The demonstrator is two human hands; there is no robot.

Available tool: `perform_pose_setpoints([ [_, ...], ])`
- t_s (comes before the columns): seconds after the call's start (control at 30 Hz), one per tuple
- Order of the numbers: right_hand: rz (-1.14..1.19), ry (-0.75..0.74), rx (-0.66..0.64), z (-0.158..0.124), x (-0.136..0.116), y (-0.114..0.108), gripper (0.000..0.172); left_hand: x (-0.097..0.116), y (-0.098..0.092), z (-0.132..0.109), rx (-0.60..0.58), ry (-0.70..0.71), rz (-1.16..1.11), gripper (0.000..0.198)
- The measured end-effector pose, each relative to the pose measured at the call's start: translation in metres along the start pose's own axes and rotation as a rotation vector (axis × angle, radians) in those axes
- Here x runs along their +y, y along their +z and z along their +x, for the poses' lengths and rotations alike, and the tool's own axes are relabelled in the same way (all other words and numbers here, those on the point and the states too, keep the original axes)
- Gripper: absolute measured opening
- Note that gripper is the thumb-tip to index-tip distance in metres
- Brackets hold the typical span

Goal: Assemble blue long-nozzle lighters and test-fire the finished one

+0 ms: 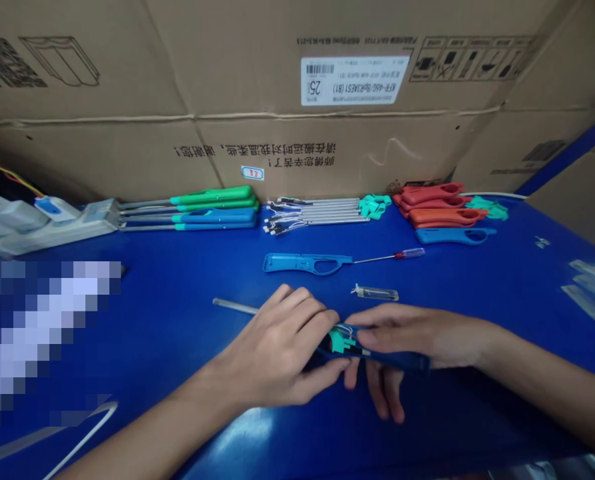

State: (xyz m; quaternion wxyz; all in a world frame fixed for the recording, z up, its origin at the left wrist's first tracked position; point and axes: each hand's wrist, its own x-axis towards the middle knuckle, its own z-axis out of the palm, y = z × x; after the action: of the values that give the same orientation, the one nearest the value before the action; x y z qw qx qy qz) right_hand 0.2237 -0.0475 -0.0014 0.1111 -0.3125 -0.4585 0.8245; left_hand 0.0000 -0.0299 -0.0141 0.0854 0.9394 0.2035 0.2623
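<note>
While both hands close on it, the blue plastic lighter housing [390,361] lies between them, a green insert [340,342] showing at its end. The left hand [272,350] is curled over that end, fingers bent, gripping; a metal tube [235,307] runs out beneath it toward 10 o'clock. The right hand [420,337] is partly open, holding the housing with one digit along the top and fingers [385,393] below. From the hands, a blue half-shell [302,264] lies at 12 o'clock, a small clear tube [375,293] just beyond them, and a red-handled screwdriver [411,253] at 1 o'clock, all on the blue bench [187,313].
</note>
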Motion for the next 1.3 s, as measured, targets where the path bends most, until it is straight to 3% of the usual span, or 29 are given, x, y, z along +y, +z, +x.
perform_pose_setpoints([
  [0.07,0.179,0.043,-0.107,0.005,0.007,-0.004,0.044,0.0,0.0,0.0,-0.008,-0.001,-0.005,0.026],
  [0.13,0.251,0.077,-0.096,0.007,0.009,-0.007,0.038,-0.001,-0.003,0.0,-0.041,-0.01,-0.02,0.03],
  [0.27,0.277,0.101,-0.045,0.002,0.004,-0.011,0.029,-0.014,-0.021,-0.001,-0.141,-0.118,-0.049,0.06],
  [0.4,0.251,0.108,-0.073,-0.003,0.001,-0.011,0.028,-0.028,-0.038,-0.001,-0.3,-0.275,-0.064,0.032],
  [0.57,0.269,0.155,-0.017,-0.003,-0.003,-0.008,0.028,-0.03,-0.041,0.002,-0.414,-0.289,-0.132,0.023],
  [0.73,0.308,0.161,0.045,-0.002,-0.003,-0.008,0.04,-0.03,-0.037,0.002,-0.399,-0.288,-0.119,0.021],
  [0.87,0.367,0.207,0.099,-0.002,-0.001,-0.01,0.039,-0.032,-0.029,0.0,-0.355,-0.272,-0.106,0.023],
  [1.0,0.376,0.279,0.074,-0.002,-0.001,-0.012,0.057,-0.033,-0.022,-0.002,-0.32,-0.244,-0.098,0.024],
  [1.3,0.408,0.25,0.053,-0.003,-0.005,-0.011,0.033,-0.034,-0.017,-0.002,-0.229,-0.11,0.043,0.022],
])
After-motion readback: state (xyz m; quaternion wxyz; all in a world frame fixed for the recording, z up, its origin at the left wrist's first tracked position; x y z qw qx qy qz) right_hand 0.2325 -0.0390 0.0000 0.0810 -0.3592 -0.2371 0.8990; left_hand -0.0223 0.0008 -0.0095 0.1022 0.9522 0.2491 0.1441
